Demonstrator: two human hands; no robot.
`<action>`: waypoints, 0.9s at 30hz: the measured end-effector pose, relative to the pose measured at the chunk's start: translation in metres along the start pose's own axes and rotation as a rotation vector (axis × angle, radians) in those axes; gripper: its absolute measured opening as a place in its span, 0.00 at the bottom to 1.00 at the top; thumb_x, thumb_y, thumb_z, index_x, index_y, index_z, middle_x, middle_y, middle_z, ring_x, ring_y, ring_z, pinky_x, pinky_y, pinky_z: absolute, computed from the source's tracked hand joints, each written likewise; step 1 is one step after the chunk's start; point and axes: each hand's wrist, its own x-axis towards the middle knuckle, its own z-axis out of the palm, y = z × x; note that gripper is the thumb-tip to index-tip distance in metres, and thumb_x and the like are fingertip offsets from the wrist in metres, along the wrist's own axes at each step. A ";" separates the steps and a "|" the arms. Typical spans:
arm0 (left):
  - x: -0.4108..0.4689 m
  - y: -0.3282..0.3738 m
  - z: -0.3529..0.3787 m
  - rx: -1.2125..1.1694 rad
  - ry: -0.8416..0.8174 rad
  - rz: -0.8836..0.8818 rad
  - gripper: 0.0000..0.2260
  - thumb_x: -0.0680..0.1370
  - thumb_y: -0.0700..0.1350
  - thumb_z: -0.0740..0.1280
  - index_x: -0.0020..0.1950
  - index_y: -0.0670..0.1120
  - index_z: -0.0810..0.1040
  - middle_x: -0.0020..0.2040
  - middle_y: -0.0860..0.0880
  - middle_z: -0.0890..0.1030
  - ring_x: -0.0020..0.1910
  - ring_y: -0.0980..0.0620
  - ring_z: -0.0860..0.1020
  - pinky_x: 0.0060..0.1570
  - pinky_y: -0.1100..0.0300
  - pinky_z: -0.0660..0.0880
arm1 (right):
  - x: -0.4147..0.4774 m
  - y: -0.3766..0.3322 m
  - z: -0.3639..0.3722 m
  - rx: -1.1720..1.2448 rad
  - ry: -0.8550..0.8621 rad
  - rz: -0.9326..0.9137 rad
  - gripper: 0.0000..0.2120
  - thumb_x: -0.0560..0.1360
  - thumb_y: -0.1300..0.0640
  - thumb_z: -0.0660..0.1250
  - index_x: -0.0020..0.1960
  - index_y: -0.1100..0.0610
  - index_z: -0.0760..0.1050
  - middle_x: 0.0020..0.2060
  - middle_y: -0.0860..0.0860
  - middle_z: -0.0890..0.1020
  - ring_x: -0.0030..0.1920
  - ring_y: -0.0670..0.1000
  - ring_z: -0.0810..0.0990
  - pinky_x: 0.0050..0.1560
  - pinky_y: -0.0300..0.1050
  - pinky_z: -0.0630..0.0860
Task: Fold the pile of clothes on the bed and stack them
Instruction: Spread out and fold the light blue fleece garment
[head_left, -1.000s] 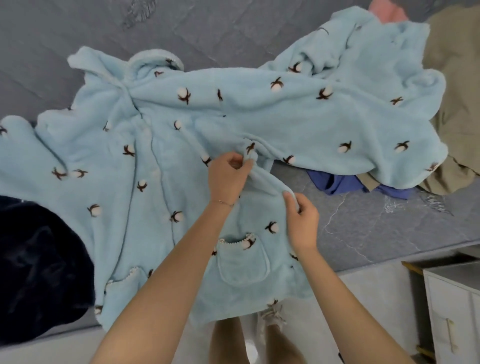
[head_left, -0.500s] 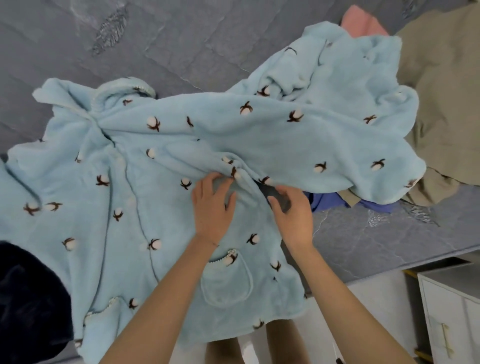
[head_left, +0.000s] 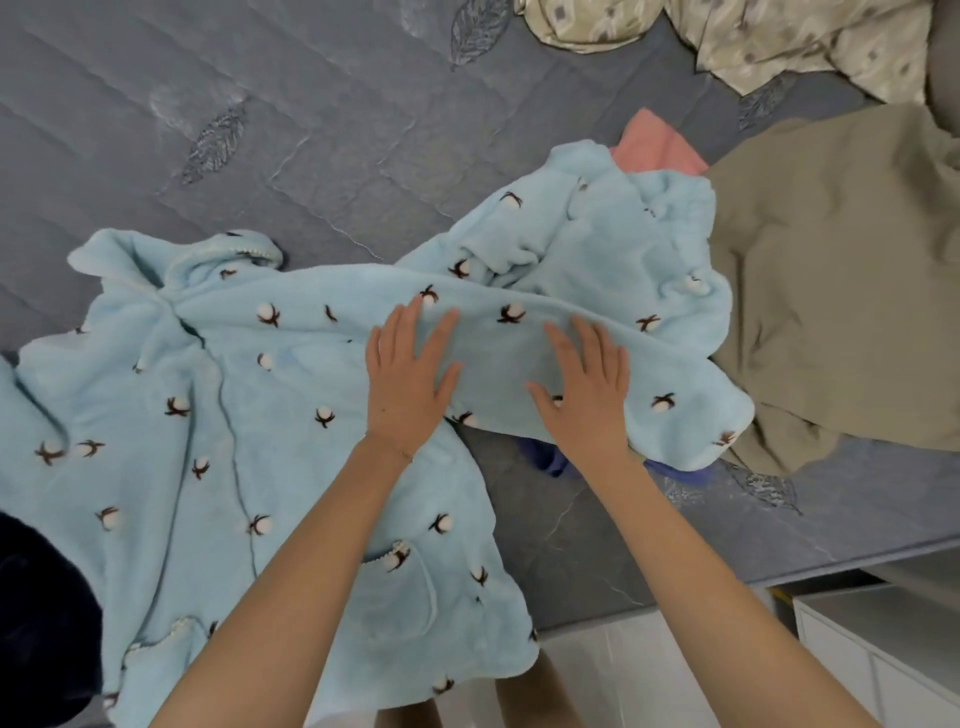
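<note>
A light blue fleece robe (head_left: 291, 415) printed with small cotton bolls lies spread across the grey quilted bed (head_left: 291, 130), filling the left and centre of the frame, its lower hem hanging over the bed's edge at the bottom. One sleeve stretches toward the right of the frame. The left hand (head_left: 402, 382) lies flat on this sleeve at centre frame, palm down, fingers spread and gripping nothing. The right hand (head_left: 589, 392) lies just beside it to the right, likewise flat and released on the fleece. A patch pocket (head_left: 397, 592) shows at lower centre. Under the sleeve's end a dark blue garment (head_left: 550, 460) peeks out. To the right lies an olive garment (head_left: 841, 291), with a pink cloth (head_left: 654, 145) above the sleeve. A patterned beige cloth (head_left: 779, 36) sits at upper right, a dark navy garment (head_left: 36, 623) at lower left, and a white cabinet (head_left: 883, 660) at lower right.
</note>
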 end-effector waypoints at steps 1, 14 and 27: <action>0.005 0.007 0.002 -0.001 -0.005 0.047 0.23 0.81 0.53 0.58 0.77 0.52 0.63 0.77 0.40 0.61 0.76 0.40 0.57 0.73 0.42 0.54 | 0.004 0.008 -0.003 -0.010 -0.013 0.022 0.29 0.76 0.44 0.59 0.75 0.54 0.66 0.73 0.59 0.67 0.75 0.62 0.60 0.73 0.64 0.55; 0.056 0.084 0.025 -0.062 0.092 -0.048 0.12 0.77 0.50 0.62 0.52 0.45 0.81 0.56 0.41 0.77 0.54 0.45 0.66 0.42 0.48 0.75 | 0.021 0.073 -0.036 -0.041 -0.008 0.213 0.16 0.73 0.46 0.70 0.50 0.59 0.79 0.45 0.56 0.79 0.49 0.61 0.76 0.55 0.51 0.62; 0.090 0.085 -0.022 -0.405 0.165 -0.213 0.08 0.75 0.38 0.68 0.55 0.43 0.79 0.58 0.44 0.76 0.59 0.45 0.74 0.52 0.83 0.58 | 0.013 0.046 -0.064 0.514 -0.222 0.542 0.20 0.76 0.42 0.67 0.33 0.54 0.69 0.26 0.47 0.74 0.29 0.47 0.71 0.31 0.42 0.66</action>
